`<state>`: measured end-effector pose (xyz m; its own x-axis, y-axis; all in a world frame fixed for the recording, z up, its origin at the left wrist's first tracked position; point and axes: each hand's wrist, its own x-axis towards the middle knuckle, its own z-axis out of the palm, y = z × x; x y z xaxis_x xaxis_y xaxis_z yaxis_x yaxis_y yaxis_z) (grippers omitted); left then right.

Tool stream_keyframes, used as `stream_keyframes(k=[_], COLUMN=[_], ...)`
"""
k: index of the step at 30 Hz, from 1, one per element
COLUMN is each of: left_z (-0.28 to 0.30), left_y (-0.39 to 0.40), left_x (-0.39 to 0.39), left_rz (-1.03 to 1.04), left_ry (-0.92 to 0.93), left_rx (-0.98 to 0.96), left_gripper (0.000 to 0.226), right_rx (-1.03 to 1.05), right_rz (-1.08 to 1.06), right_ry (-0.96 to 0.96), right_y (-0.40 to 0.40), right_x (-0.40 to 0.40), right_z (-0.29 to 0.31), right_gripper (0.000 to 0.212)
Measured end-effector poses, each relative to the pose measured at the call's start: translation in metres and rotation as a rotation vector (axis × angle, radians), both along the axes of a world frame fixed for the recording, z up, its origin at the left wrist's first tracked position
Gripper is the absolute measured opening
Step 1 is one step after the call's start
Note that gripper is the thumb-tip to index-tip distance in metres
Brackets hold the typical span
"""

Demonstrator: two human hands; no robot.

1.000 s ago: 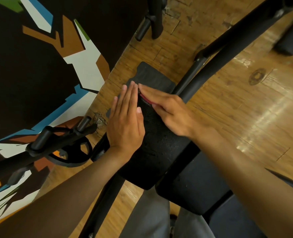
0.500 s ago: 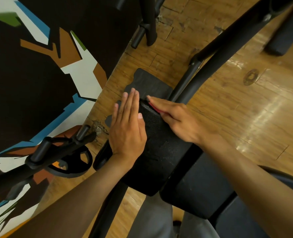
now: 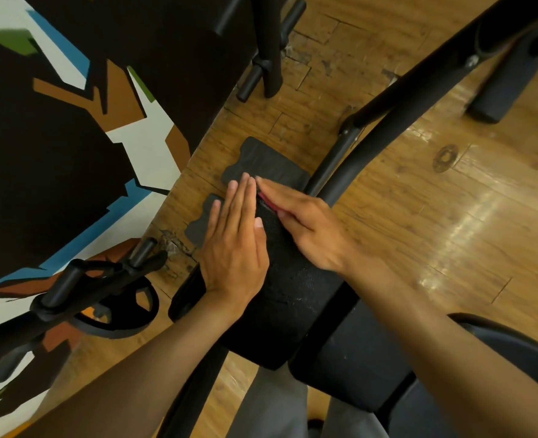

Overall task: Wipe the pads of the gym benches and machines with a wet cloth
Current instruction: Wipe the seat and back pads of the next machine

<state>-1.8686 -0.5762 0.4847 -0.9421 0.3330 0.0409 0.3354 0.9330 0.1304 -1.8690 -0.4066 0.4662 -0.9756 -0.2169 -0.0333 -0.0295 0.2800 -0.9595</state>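
Black textured bench pad [image 3: 293, 279] runs lengthwise away from us, between the black steel frame tube [image 3: 387, 115] and the painted wall, above worn wooden floor [image 3: 451, 216]. We note both hands flat on its far end: left hand [image 3: 236, 245] fingers straight, right hand [image 3: 308, 226] pressing a barely visible red cloth [image 3: 269, 202]. We judge the near half lies toward us, the right hand nearer the cloth.
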Motion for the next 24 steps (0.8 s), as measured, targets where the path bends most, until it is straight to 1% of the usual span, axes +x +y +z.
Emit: stream_keyframes(k=[2,4,7,9,11,15,17,20,22,24], left_z=[0.001,0.0,0.0,-0.001,-0.001,-0.002,-0.002,-0.003,0.0,0.003], left_y=[-0.001,-0.002,-0.001,-0.002,-0.002,-0.003,-0.004,-0.004,-0.005,-0.004], left_x=[0.001,0.0,0.0,0.0,0.0,0.0,-0.001,0.0,0.0,-0.001], left_rz=[-0.002,-0.017,-0.021,-0.024,-0.032,-0.052,-0.061,-0.064,-0.073,-0.057], left_ry=[-0.008,-0.015,-0.013,-0.009,-0.006,0.007,0.001,0.004,0.028,0.036], left_rx=[0.0,0.002,0.005,-0.005,-0.007,-0.007,-0.014,-0.035,-0.073,-0.12], left_gripper=[0.056,0.056,0.057,0.056,0.055,0.054,0.055,0.056,0.057,0.058], right_rx=[-0.011,0.002,0.037,0.042,0.061,0.07,0.072,0.139,0.206,0.268], right_rz=[0.002,-0.012,-0.089,-0.137,-0.158,-0.122,-0.118,-0.17,-0.213,-0.19], right_ry=[0.018,-0.015,-0.145,-0.194,-0.168,-0.043,-0.02,-0.038,-0.121,-0.179], right_y=[-0.005,0.012,0.043,0.045,0.032,-0.007,-0.014,0.008,0.029,0.042], right_x=[-0.001,0.025,0.079,0.094,0.075,0.013,0.012,0.058,0.09,0.106], right_z=[0.001,-0.011,-0.03,-0.029,-0.021,0.001,0.005,-0.01,-0.021,-0.03], right_gripper=[0.058,0.056,0.053,0.052,0.051,0.055,0.056,0.056,0.056,0.053])
